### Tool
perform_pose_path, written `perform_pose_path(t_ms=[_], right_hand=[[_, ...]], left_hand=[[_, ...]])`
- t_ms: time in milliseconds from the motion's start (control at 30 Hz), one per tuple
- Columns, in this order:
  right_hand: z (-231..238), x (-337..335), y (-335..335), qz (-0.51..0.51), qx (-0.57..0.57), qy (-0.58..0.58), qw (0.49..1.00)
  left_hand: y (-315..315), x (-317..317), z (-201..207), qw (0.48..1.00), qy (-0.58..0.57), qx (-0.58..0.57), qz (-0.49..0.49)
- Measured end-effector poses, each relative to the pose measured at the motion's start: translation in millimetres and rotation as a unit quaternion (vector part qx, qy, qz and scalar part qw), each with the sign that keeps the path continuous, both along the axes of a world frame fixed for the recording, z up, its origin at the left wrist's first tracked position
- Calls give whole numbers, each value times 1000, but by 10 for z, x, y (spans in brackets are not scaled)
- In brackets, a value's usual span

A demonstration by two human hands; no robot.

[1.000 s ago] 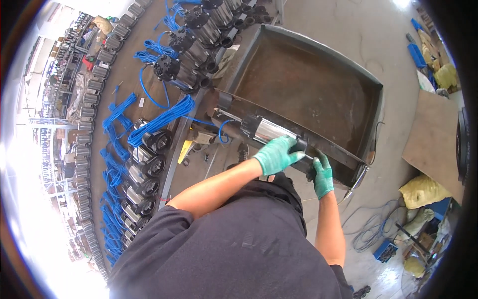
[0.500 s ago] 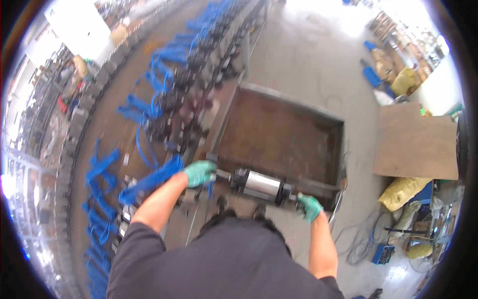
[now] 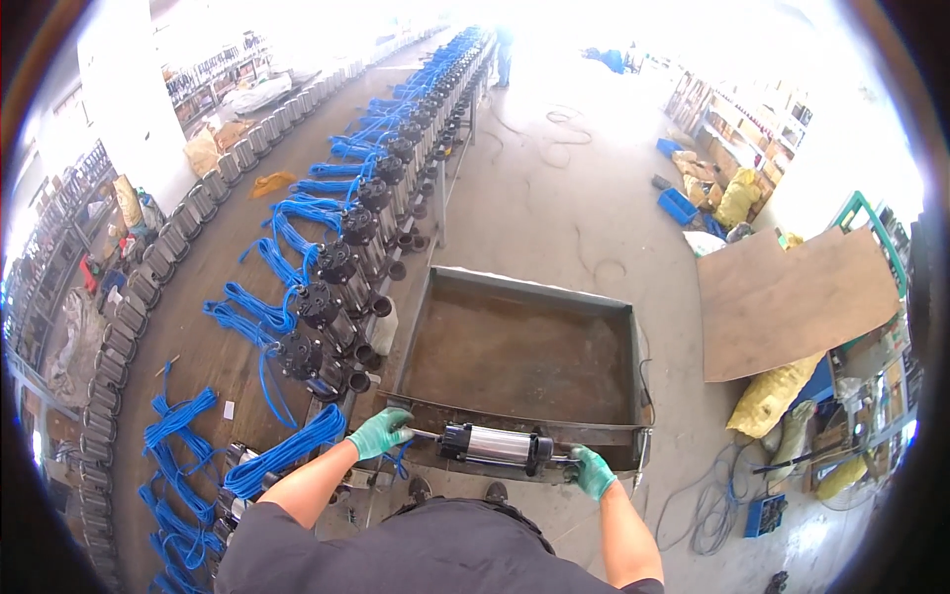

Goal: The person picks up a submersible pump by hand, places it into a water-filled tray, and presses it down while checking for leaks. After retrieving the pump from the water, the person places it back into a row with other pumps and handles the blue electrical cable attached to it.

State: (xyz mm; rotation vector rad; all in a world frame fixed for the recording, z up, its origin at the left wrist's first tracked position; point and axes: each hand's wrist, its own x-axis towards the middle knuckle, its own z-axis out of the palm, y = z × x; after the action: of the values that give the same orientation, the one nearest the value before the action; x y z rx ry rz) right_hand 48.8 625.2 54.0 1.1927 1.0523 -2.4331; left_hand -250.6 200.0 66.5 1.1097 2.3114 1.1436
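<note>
Workshop floor (image 3: 485, 223) beside a crowded bench (image 3: 198, 351)

Blue cable coils (image 3: 287, 450) and a row of black-and-silver motors (image 3: 341, 272) line the bench at left. One silver cylinder with black ends (image 3: 498, 446) lies crosswise at the near side of a shallow brown metal tray (image 3: 520, 346). Green-gloved, the left hand (image 3: 382, 434) curls at the cylinder's left rod (image 3: 427, 435); the right hand (image 3: 593, 471), also gloved, curls at its other end. How tightly either grips, I cannot tell.

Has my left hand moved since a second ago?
Yes: your left hand moved left along the near side of the metal tray, from around its middle to the left corner.
</note>
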Motion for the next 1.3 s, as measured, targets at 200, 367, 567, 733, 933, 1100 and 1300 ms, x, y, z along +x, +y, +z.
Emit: perform_pose_path(t_ms=[200,367,567,733,933,1100,1300], right_hand=[[229,-48,141,177,94,-39,979],[114,-92,130,460,389,-30,798],[20,-211,74,486,693,-75,527],[454,-344,8,414,369,-93,827],[431,-148,-3,203,162,-99,961],[277,-46,-46,106,121,4,987],[73,11,181,40,27,-17,999]], left_hand=[[-86,-48,-184,997,-12,-66,-31],[142,-105,-326,897,-382,-172,141],[20,-85,-222,996,-68,-50,23],[-111,-110,-101,987,-136,-85,-15],[216,-120,-146,783,-551,-149,248],[-40,112,-235,973,-212,15,86],[223,-40,-57,957,-204,-163,129]])
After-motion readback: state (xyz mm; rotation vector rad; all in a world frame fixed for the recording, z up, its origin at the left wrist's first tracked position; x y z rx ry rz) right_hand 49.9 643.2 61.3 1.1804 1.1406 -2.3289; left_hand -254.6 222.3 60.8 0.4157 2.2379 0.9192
